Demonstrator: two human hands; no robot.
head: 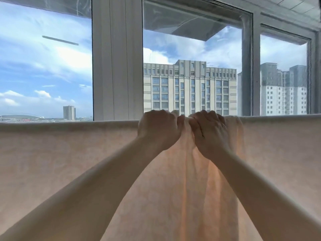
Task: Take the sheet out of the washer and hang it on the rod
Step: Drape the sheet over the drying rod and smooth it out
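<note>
A big pale pink sheet (pixel 69 162) hangs across the whole view, from the left side to the right side. Its top edge makes a long, almost straight line, folded over something. The rod itself is hidden under the cloth, so it cannot be seen.

Two bare arms reach up from the near bottom corners to the top edge of the sheet. The left hand (pixel 157 130) and the right hand (pixel 208 133) sit just beside each other in the middle. The thumbs nearly touch. Both hands are curled tight, and each grip is grasping a bunch of the sheet at the top edge. The fingers go over the far side of the cloth, so their tips are hidden.

Between and below the hands the sheet is bunched up. Long folds run down from there to the bottom of the view. Light shines through the folds and makes them glow orange. To the left and to the right of the hands the sheet lies flat and smooth.

Behind the sheet, farther away, is a large window (pixel 118 66) with wide white frames. Through the glass there is blue sky with white clouds. A tall pale building (pixel 190 87) stands far off in the middle. More tall buildings stand to the right. A small tower stands low and far on the left.
</note>
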